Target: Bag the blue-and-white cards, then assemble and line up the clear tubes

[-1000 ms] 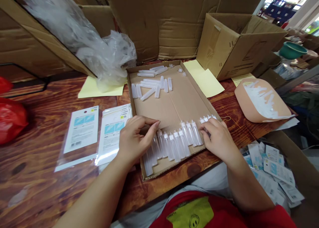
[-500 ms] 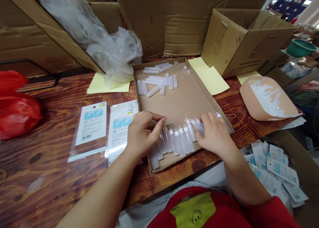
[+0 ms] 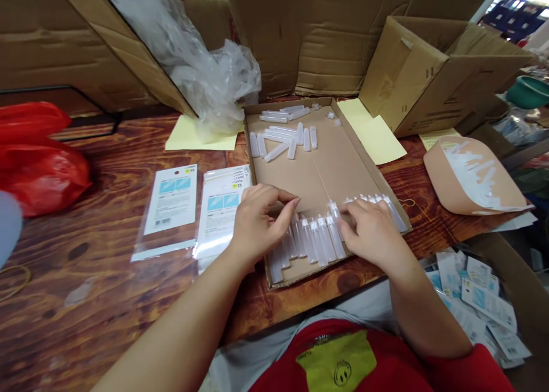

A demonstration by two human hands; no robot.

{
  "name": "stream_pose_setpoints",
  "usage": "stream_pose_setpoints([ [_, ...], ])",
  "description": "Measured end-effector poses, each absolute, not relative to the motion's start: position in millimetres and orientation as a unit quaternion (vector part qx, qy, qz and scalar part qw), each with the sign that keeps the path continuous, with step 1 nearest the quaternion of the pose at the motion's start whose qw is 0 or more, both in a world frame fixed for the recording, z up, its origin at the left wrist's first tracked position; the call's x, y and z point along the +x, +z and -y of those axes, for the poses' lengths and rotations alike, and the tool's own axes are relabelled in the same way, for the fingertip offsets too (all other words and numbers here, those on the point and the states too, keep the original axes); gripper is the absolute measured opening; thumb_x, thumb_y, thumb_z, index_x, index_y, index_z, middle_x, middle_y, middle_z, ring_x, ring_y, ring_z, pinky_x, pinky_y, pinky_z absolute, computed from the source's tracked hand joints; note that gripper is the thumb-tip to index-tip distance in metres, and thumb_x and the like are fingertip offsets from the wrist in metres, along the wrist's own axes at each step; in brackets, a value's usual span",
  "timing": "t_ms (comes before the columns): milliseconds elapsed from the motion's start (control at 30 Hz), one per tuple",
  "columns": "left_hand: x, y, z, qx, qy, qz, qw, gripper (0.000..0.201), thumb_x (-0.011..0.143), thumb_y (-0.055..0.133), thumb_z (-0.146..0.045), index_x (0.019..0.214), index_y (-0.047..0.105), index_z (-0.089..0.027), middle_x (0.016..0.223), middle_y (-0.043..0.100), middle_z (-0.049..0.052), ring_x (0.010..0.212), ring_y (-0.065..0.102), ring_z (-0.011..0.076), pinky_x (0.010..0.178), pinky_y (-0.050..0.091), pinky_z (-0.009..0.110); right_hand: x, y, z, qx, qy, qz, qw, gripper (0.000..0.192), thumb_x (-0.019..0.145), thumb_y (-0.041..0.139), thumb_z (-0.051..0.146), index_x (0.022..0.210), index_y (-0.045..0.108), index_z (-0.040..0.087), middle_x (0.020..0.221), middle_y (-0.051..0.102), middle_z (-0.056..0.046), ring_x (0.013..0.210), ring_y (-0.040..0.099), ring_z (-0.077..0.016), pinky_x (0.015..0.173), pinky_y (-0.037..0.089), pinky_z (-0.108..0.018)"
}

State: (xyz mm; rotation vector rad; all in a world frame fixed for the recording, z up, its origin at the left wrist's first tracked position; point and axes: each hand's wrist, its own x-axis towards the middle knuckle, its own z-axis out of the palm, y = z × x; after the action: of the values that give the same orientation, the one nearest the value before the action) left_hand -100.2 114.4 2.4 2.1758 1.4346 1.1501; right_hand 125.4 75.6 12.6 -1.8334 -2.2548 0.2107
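A row of small clear plastic tubes (image 3: 318, 240) with narrow capped tips lies along the near side of a shallow cardboard tray (image 3: 295, 179). My left hand (image 3: 263, 220) is over the tray's left edge, its thumb and forefinger tips pinched together above the left end of the row. Whatever they hold, if anything, is too small to make out. On the right, my right hand (image 3: 373, 229) is closed over the row, thumb and forefinger against one tube whose capped tip stands a little higher than its neighbours. More tubes show beyond its knuckles. Loose frosted tubes (image 3: 278, 135) lie at the tray's far side.
Printed clear packets (image 3: 171, 200) lie left of the tray, near a red plastic bag (image 3: 43, 163). A beige bin (image 3: 441, 175) of white pieces and an open carton (image 3: 386, 78) stand right. Filled packets (image 3: 489, 300) fill a lower box. Yellow paper (image 3: 373, 132) lies by the tray.
My right hand has drawn back slightly, uncovering more tube tips behind its knuckles. My left hand keeps its pinch. The whole view has shifted a little, so everything sits further right.
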Motion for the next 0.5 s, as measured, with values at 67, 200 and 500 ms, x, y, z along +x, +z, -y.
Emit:
stream_pose_setpoints([
  [67, -100, 3, -114, 0.758, 0.398, -0.496, 0.148, 0.018, 0.091, 0.060, -0.032, 0.078, 0.068, -0.023, 0.073, 0.068, 0.001, 0.075, 0.063, 0.0200, 0.080, 0.046, 0.039, 118, 17, -73, -0.623, 0.056, 0.775, 0.087, 0.024, 0.090, 0.054, 0.035, 0.101, 0.062, 0.016, 0.092, 0.072, -0.010, 0.086, 0.064, -0.0263, 0.085, 0.035, -0.042],
  [200, -99, 2, -113, 0.758, 0.400, -0.491, 0.157, 0.017, 0.091, 0.061, -0.030, 0.077, 0.068, -0.022, 0.074, 0.069, 0.002, 0.078, 0.063, 0.0205, 0.082, 0.046, 0.039, 109, 19, -72, -0.621, 0.036, 0.782, 0.044, 0.029, 0.087, 0.055, 0.035, 0.108, 0.056, 0.015, 0.092, 0.070, -0.012, 0.086, 0.063, -0.0292, 0.084, 0.037, -0.044],
  [500, -100, 4, -112, 0.760, 0.397, -0.490, 0.159, 0.016, 0.090, 0.061, -0.029, 0.077, 0.068, -0.022, 0.074, 0.070, 0.002, 0.081, 0.063, 0.0214, 0.087, 0.046, 0.040, 115, 6, -75, -0.573, -0.005, 0.810, 0.122, 0.007, 0.089, 0.051, 0.020, 0.091, 0.057, 0.018, 0.097, 0.056, -0.011, 0.092, 0.054, -0.0268, 0.084, 0.035, -0.040],
])
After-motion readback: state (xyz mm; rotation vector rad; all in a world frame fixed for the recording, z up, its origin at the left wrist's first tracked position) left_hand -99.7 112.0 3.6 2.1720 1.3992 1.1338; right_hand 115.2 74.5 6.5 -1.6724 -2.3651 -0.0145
